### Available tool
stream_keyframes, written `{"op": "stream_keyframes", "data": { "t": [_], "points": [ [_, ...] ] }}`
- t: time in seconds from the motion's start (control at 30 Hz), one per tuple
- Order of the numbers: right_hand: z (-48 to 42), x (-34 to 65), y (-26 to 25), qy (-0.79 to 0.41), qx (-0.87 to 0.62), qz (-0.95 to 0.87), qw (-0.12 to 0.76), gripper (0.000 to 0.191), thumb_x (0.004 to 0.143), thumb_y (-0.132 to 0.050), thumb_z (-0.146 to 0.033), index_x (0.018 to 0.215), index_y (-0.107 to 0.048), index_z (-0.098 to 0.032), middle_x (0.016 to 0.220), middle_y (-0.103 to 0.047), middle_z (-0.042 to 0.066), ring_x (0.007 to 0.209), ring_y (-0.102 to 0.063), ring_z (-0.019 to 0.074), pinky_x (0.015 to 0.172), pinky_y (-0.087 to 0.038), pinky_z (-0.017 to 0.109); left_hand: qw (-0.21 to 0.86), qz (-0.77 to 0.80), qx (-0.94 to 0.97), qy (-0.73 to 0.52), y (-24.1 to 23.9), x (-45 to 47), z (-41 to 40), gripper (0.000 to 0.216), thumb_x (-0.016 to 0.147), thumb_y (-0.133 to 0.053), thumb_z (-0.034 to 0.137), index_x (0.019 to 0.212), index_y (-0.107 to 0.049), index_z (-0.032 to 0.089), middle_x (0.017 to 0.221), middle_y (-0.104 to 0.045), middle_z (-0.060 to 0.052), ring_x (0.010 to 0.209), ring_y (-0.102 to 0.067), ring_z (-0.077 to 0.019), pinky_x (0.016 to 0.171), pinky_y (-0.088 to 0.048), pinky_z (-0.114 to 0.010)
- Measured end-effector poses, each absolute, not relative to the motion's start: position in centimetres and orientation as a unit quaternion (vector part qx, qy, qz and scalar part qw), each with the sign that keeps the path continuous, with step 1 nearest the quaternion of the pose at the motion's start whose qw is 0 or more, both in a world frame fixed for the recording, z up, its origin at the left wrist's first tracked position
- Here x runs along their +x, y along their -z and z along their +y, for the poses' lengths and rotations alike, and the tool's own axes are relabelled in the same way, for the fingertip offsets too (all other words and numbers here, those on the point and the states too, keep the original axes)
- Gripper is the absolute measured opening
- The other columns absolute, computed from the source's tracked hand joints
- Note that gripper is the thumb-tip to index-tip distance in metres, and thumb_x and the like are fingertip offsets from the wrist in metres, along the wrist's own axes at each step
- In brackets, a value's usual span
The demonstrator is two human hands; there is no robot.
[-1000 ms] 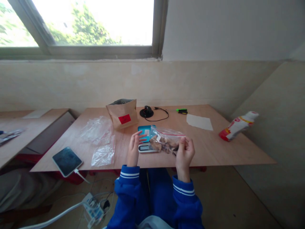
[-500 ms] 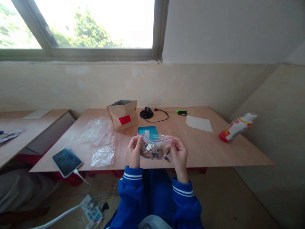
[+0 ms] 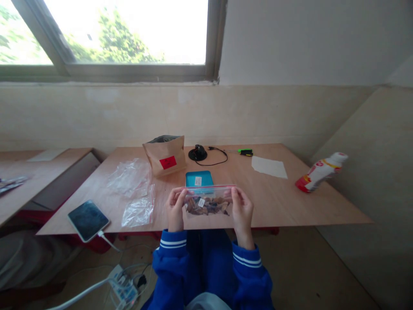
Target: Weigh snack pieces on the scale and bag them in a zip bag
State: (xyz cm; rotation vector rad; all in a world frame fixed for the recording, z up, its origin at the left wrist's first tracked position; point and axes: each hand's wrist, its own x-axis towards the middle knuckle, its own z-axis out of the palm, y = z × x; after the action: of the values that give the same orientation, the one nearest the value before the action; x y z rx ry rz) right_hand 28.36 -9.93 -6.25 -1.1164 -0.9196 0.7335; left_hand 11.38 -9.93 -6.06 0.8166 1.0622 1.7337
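A clear zip bag [image 3: 208,200] with a red seal strip holds brown dried pieces and a small white tag. I hold it upright above the near edge of the wooden table [image 3: 284,202]. My left hand [image 3: 175,207] pinches its left top corner and my right hand [image 3: 241,208] pinches its right top corner, so the seal is stretched straight between them. Just behind the bag lies a teal-topped small scale [image 3: 198,178], partly hidden by it.
A brown paper pouch [image 3: 165,155] with a red label stands at the back, with empty clear bags [image 3: 135,189] to its left. A phone [image 3: 88,220] on a cable overhangs the near left corner. Black cable, green marker, white paper [image 3: 269,166] and a tilted bottle [image 3: 319,172] lie right.
The bag came off the scale toward me. My left hand, resting by the scale before, took its left corner, and both hands pulled the top edge level and taut.
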Motion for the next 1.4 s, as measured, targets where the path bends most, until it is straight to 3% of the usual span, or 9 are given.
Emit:
{"op": "stream_keyframes", "data": {
  "t": [0.17, 0.43, 0.6, 0.83, 1.17, 1.4],
  "points": [
    [-10.1, 27.6, 6.4, -0.303, -0.495, -0.407, 0.705, 0.032, 0.083, -0.059, -0.046, 0.083, -0.065, -0.014, 0.074, -0.071, 0.006, 0.068, -0.067, 0.0172, 0.066, -0.054, 0.030, 0.429, 0.434, 0.334, -0.718, 6.4, 11.3, -10.3, 0.022, 0.076, -0.069, 0.035, 0.081, -0.061, 0.015, 0.075, -0.070, -0.002, 0.070, -0.068, -0.0161, 0.069, -0.054, -0.027],
    [-10.0, 27.3, 6.3, -0.323, -0.493, -0.433, 0.682, 0.035, 0.081, -0.060, -0.050, 0.080, -0.064, -0.015, 0.073, -0.072, 0.006, 0.069, -0.068, 0.0193, 0.065, -0.055, 0.031, 0.436, 0.409, 0.325, -0.733, 6.3, 12.3, -10.7, 0.021, 0.078, -0.068, 0.036, 0.081, -0.057, 0.018, 0.068, -0.067, 0.001, 0.062, -0.066, -0.0119, 0.063, -0.052, -0.023],
    [-10.1, 27.6, 6.3, -0.362, -0.468, -0.487, 0.643, 0.027, 0.079, -0.066, -0.043, 0.078, -0.067, -0.017, 0.077, -0.073, 0.005, 0.076, -0.068, 0.0191, 0.073, -0.054, 0.032, 0.427, 0.403, 0.332, -0.738, 6.1, 12.2, -10.8, 0.022, 0.079, -0.067, 0.037, 0.083, -0.055, 0.019, 0.069, -0.066, 0.002, 0.064, -0.066, -0.0121, 0.064, -0.052, -0.023],
    [-10.4, 27.4, 7.1, -0.357, -0.468, -0.449, 0.673, 0.024, 0.078, -0.068, -0.041, 0.076, -0.068, -0.017, 0.076, -0.073, 0.005, 0.076, -0.068, 0.0191, 0.075, -0.054, 0.034, 0.402, 0.438, 0.340, -0.728, 6.3, 12.0, -11.2, 0.027, 0.076, -0.069, 0.041, 0.083, -0.057, 0.018, 0.068, -0.066, 0.002, 0.060, -0.066, -0.0126, 0.059, -0.052, -0.022],
    [-10.7, 26.7, 7.3, -0.373, -0.468, -0.418, 0.684, 0.027, 0.079, -0.066, -0.043, 0.082, -0.069, -0.016, 0.077, -0.073, 0.004, 0.073, -0.067, 0.0178, 0.069, -0.053, 0.030, 0.417, 0.439, 0.379, -0.700, 6.7, 12.0, -11.4, 0.028, 0.078, -0.067, 0.044, 0.079, -0.062, 0.017, 0.072, -0.068, -0.001, 0.064, -0.063, -0.0110, 0.054, -0.046, -0.018],
    [-11.1, 26.9, 6.9, -0.347, -0.498, -0.432, 0.667, 0.036, 0.085, -0.056, -0.049, 0.078, -0.068, -0.016, 0.072, -0.072, 0.005, 0.068, -0.067, 0.0174, 0.064, -0.053, 0.029, 0.411, 0.452, 0.396, -0.685, 6.5, 12.0, -11.4, 0.028, 0.078, -0.066, 0.043, 0.074, -0.064, 0.016, 0.067, -0.064, 0.000, 0.052, -0.052, -0.0075, 0.046, -0.039, -0.018]
  ]
}}
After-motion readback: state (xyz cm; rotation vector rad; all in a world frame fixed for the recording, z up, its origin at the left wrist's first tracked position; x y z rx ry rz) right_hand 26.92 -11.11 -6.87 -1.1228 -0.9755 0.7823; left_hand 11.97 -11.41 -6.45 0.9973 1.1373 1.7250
